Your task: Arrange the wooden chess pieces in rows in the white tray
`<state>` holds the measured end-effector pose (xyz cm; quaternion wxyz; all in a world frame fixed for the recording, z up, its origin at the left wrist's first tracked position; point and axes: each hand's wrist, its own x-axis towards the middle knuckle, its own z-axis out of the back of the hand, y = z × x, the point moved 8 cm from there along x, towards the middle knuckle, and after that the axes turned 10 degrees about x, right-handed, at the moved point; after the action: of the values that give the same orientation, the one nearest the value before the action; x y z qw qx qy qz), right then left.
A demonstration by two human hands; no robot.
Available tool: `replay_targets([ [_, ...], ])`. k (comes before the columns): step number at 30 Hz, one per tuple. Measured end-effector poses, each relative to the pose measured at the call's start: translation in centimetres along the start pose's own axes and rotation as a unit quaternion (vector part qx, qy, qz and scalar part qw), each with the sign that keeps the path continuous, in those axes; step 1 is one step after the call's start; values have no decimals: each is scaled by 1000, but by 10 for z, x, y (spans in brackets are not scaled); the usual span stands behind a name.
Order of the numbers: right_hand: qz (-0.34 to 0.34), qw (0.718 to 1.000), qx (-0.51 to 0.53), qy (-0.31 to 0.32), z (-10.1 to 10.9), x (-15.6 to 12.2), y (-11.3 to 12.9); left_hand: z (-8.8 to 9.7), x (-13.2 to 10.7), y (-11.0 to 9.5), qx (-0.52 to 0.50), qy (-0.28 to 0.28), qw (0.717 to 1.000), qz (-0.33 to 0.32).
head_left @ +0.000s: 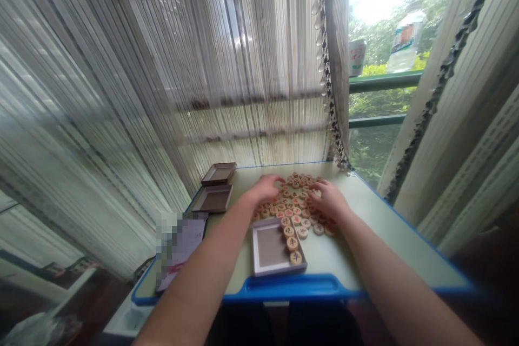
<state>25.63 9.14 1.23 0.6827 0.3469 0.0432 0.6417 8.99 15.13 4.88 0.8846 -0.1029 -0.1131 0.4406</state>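
Observation:
Several round wooden game pieces (295, 198) with red and black characters lie spread over the middle of a pale desk (377, 232) with a blue rim. My left hand (264, 190) rests palm down on the left side of the pile, fingers curled over some pieces. My right hand (331, 199) lies on the right side, fingers bent over the pieces. A shallow grey tray (268, 248) at the near edge holds a column of pieces (292, 238) along its right wall.
Two brown box halves (219, 173) (213, 198) sit at the desk's far left. A paper sheet (182, 243) lies at the near left corner. Sheer curtains (162, 65) hang close behind. A window with a green rail (383, 82) is at the back right.

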Motion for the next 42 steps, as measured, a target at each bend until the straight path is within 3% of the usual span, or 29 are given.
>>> replay_targets([
  [4,-2,1000,-2,2,-7,6,-4,-1,45,1,8,34,999,-8],
  [7,-8,1000,-5,-8,-5,9,-5,-5,64,6,9,75,997,-13],
  [15,-84,996,-38,2,-5,11,-19,-26,65,27,183,186,964,55],
  [21,-78,997,6,0,-8,14,-24,-35,62,29,166,238,956,47],
  [24,-77,997,7,-1,-9,15,-25,-31,62,25,145,231,962,25],
  [31,-107,994,21,-9,-3,13,-32,-10,59,16,149,179,971,61],
  [36,-177,984,6,-18,4,10,-47,-18,61,-23,148,138,977,-63],
  [39,-174,985,8,9,0,9,-48,-31,61,-44,153,111,973,-134],
  [42,-161,987,16,12,-3,10,-44,-42,61,-52,161,97,968,-165],
])
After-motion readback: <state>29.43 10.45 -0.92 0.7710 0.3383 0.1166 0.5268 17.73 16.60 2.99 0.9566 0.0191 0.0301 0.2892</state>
